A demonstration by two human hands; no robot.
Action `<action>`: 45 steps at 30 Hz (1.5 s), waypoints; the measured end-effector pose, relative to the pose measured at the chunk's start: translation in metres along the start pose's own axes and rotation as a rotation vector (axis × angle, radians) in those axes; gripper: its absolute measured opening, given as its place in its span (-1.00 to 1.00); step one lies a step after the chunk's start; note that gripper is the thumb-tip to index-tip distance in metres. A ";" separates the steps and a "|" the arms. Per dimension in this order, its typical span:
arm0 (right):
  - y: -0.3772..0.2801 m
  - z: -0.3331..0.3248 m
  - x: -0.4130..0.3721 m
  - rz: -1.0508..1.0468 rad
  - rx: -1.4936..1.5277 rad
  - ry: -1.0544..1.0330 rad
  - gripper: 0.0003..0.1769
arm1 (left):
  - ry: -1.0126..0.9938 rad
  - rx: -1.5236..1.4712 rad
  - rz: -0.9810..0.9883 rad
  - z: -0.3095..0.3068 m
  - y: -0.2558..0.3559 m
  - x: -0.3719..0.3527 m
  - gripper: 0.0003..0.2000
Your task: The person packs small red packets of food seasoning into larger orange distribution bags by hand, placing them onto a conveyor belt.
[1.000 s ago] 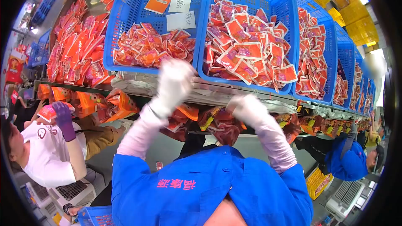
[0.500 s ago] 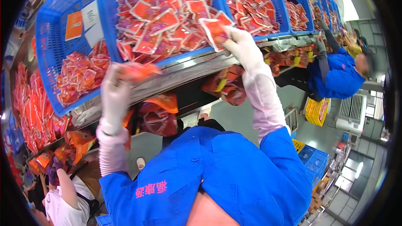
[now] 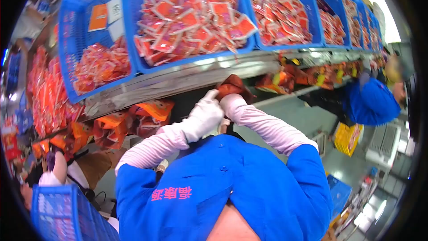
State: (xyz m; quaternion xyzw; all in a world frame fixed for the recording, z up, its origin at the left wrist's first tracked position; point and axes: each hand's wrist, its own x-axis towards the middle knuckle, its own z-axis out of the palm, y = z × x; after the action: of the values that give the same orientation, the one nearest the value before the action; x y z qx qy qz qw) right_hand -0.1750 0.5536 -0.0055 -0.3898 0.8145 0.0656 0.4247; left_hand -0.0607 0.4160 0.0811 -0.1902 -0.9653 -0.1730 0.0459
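Dark-red bag hangs just under the metal shelf edge, centre of view, above the person's blue jacket. Both hands are raised to it, white gloves, pale pink sleeves, elbows bent. Left hand comes up from lower left, fingers curled, one fingertip stretched up and touching the bag's lower left edge; cannot tell if it really grips. Right hand reaches in from the right, forearm sloping up to the bag. The hand itself is mostly hidden behind the left hand and the bag, so its grip cannot be told. The two hands touch or nearly touch each other below the bag.

Above the shelf edge sit tilted blue baskets: the middle basket is full of red packets, the left basket is part full, with paper slips on its bottom. More baskets run off to the right. Orange bags hang on the same lower rail left of the hands, more to the right. A co-worker in blue stands far right, near a yellow crate. Blue crate at bottom left, beside another person's arm.
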 end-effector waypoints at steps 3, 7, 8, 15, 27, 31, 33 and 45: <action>-0.012 0.015 0.033 -0.192 -0.273 0.007 -0.77 | -0.085 0.115 0.063 0.013 0.008 -0.016 -0.95; -0.078 -0.107 -0.033 -0.167 -0.246 -0.189 -0.72 | 0.350 -0.181 -0.134 -0.069 -0.046 -0.045 -0.82; -0.092 -0.146 -0.054 -0.188 -0.096 -0.110 -0.77 | 0.521 -0.102 -0.241 -0.087 -0.077 -0.062 -0.85; -0.152 -0.206 0.087 -0.437 -0.218 0.812 -0.39 | -0.056 0.326 -1.269 -0.075 -0.302 -0.150 -0.61; -0.081 -0.216 -0.006 -0.528 1.095 0.658 -0.72 | -0.019 0.216 -1.180 -0.069 -0.306 -0.127 -0.76; 0.009 -0.189 -0.036 -0.627 1.524 0.740 -0.71 | 0.393 0.359 -0.922 -0.076 -0.290 -0.130 -0.80; 0.045 -0.181 -0.073 -0.629 1.705 0.647 -0.62 | 0.786 -0.097 -0.800 -0.082 -0.266 -0.140 -0.77; 0.082 -0.151 -0.150 -0.482 1.663 0.804 -0.51 | 0.670 -1.237 -0.632 -0.060 0.023 0.042 -0.76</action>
State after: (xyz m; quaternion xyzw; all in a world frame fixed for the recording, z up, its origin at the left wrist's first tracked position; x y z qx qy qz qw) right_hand -0.2778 0.6304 0.1823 -0.1137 0.5829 -0.7627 0.2561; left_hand -0.0890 0.4295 0.1513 0.1661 -0.6358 -0.7344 0.1696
